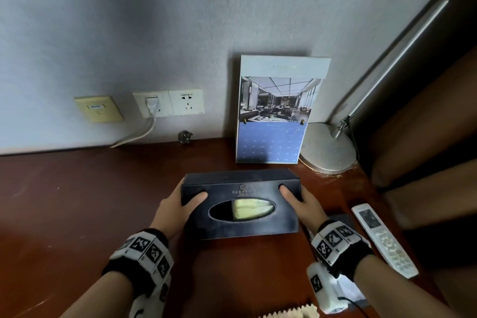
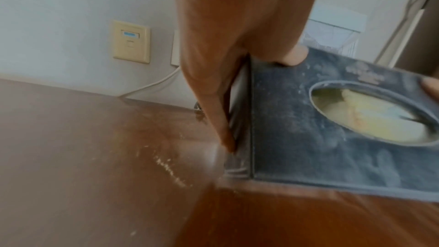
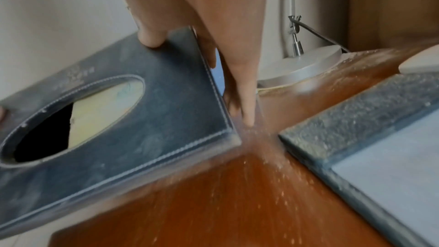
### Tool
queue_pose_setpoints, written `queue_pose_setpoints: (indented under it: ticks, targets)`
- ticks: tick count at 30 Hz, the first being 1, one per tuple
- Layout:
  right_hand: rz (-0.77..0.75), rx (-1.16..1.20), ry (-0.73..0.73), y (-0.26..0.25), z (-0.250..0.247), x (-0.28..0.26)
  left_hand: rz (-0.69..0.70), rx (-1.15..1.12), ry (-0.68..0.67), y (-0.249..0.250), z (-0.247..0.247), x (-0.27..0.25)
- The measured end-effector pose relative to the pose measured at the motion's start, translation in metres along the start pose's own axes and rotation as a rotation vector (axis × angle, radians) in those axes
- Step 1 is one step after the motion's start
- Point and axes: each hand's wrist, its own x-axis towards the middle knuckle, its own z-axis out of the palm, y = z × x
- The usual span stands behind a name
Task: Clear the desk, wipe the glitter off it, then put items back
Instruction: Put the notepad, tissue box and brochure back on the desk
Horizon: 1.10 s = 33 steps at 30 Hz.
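Note:
A dark blue tissue box (image 1: 242,230) with an oval opening sits mid-desk, dusted with pale glitter on its lid (image 2: 297,138) (image 3: 166,119). My left hand (image 1: 178,206) grips its left end, thumb on the lid and fingers down the side (image 2: 213,100). My right hand (image 1: 302,204) grips the right end the same way (image 3: 237,82). Glitter specks lie on the red-brown desk (image 1: 77,201) beside the box (image 2: 171,170) (image 3: 273,166). Whether the box rests on the desk or is just above it, I cannot tell.
A calendar (image 1: 273,116) leans on the wall behind the box, beside a silver lamp base (image 1: 327,150). A white remote (image 1: 384,237) and a dark glittered pad (image 3: 356,119) lie to the right. Wall sockets (image 1: 167,103) and a loose plug (image 1: 185,136) are back left.

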Motion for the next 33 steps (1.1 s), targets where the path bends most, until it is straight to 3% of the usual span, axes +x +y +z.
queue_pose_setpoints:
  ticks: [12, 27, 33]
  targets:
    - [0.280, -0.347, -0.067, -0.005, -0.008, 0.012, -0.185, 0.230, -0.090, 0.002, 0.025, 0.012]
    - [0.202, -0.555, -0.127, -0.006, -0.015, 0.013, -0.171, 0.382, -0.110, 0.000, 0.034, 0.019]
    - [0.114, -0.376, -0.206, -0.002, -0.020, 0.005, -0.156, 0.322, -0.122, -0.004, 0.030, 0.020]
